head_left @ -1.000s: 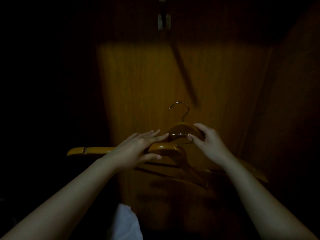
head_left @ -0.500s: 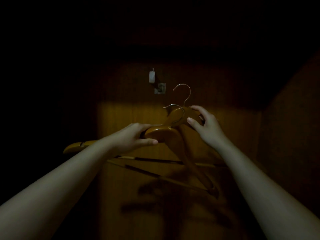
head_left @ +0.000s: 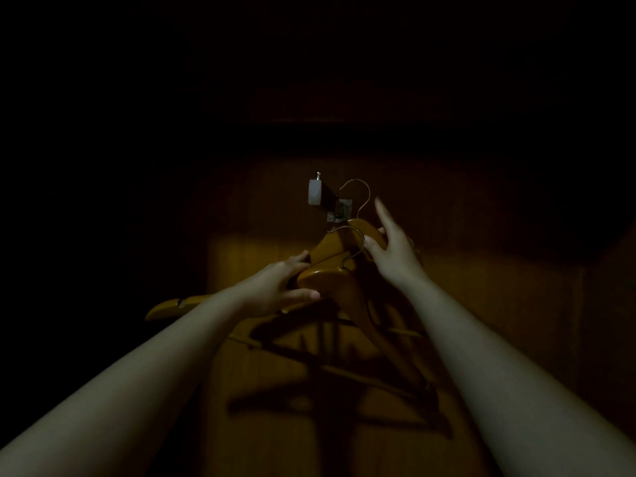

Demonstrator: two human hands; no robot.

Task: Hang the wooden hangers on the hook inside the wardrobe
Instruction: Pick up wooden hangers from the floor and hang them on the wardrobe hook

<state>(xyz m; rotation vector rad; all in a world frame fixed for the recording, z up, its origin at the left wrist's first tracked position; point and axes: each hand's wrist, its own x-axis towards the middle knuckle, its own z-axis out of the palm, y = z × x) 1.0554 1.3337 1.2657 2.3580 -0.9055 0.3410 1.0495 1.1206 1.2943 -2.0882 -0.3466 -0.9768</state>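
Note:
Two wooden hangers with metal hooks are held up inside a dark wardrobe. My left hand grips the near wooden hanger at its neck, its wire loop curving just above. My right hand holds the far wooden hanger by thumb and palm, fingers stretched upward. That hanger's wire hook rises just right of the wall hook, a short bar with a pale end cap, without touching it. The hangers' lower bars cross below my hands.
The wardrobe's wooden back panel is lit only in its lower part; a dark shelf edge runs above the wall hook. A side wall closes the right. The left side is black.
Both hands have lifted the hangers from lower down up to the level of the wall hook, and the view has tilted upward. The far hanger's wire hook now stands beside the wall hook.

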